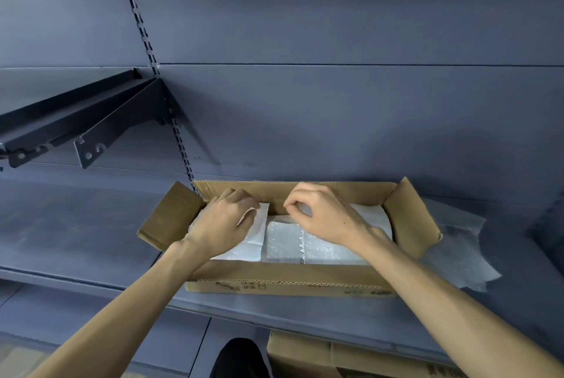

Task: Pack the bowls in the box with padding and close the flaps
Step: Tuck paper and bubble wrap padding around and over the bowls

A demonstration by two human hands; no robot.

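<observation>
I see an open cardboard box [290, 281] on a grey shelf [91, 243], all its flaps up, with white padding sheets [283, 243] lying inside. My left hand [224, 223] rests on the padding's left part, fingers curled over its edge. My right hand [323, 212] pinches the padding near the far wall. More padding [457, 255] lies beside the box's right flap.

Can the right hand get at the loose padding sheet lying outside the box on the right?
Probably yes: the right hand is inside the box, the padding sheet lies beyond the raised right flap, nothing covering it.
</observation>
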